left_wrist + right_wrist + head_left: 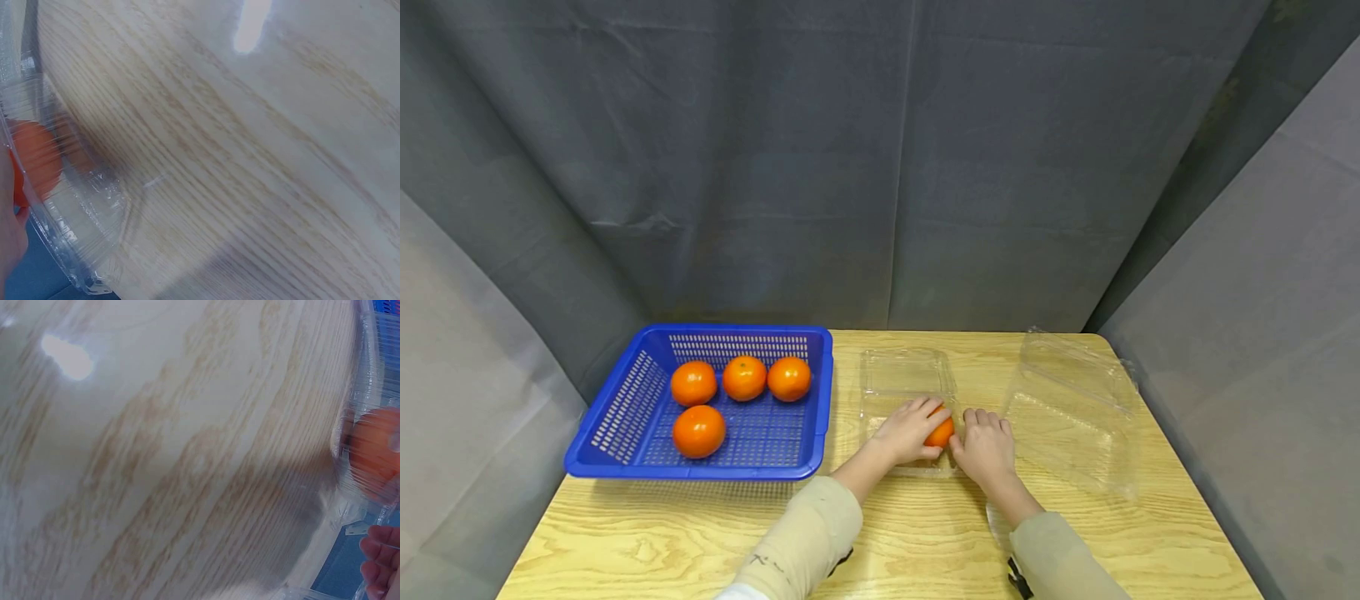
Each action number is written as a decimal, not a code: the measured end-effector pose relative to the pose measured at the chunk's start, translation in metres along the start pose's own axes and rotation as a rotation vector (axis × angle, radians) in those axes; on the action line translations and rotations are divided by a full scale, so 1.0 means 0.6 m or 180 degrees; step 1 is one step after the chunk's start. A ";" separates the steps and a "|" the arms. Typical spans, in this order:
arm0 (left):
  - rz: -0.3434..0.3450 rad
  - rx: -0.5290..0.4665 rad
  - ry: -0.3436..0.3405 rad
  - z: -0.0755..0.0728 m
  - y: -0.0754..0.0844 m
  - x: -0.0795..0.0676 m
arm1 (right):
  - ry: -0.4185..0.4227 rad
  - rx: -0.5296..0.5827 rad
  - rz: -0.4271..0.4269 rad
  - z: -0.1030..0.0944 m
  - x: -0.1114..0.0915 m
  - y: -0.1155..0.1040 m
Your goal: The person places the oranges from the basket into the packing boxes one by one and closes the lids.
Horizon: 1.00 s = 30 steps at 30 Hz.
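An orange (940, 427) sits in the right part of a clear plastic clamshell container (880, 412), whose lid stands open toward the back. My left hand (910, 431) reaches over the container and grips this orange, fingers over its top and thumb on the near side. Just right of it, my right hand (987, 450) lies at the container's right edge with loosely bent fingers and holds no fruit. Through the clear wall, the orange (37, 159) shows in the left wrist view. The right wrist view has the orange (375, 453) above the right fingertips (375, 550).
A blue plastic basket (808, 467) on the left holds several oranges (699, 432). More clear plastic containers (1075, 417) lie to the right on the wooden table (910, 550). Grey curtains (775, 167) enclose the table at the back and sides.
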<state>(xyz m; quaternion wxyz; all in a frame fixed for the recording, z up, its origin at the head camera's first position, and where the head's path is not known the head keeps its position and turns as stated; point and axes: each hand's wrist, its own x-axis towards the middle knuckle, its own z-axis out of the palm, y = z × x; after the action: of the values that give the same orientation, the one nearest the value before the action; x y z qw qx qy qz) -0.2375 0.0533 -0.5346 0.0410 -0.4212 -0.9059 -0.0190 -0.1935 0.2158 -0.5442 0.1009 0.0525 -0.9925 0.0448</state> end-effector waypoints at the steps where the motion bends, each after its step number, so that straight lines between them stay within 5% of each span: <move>1: -0.0003 -0.0006 -0.0006 0.000 0.000 0.000 | -0.0005 -0.0004 -0.0002 0.000 0.000 0.000; 21: 0.0008 -0.0260 -0.0168 -0.006 -0.006 0.000 | 0.0035 -0.0019 -0.0034 0.004 0.001 0.003; 30: 0.0039 -0.0399 -0.0032 -0.016 -0.019 -0.014 | 0.0052 -0.0006 -0.0033 0.004 0.000 0.003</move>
<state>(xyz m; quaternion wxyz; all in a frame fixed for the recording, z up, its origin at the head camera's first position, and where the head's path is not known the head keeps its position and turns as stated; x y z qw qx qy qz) -0.2403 0.0391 -0.5256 0.0101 -0.4286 -0.9005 -0.0733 -0.1942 0.2171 -0.5464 0.1093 0.0571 -0.9914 0.0437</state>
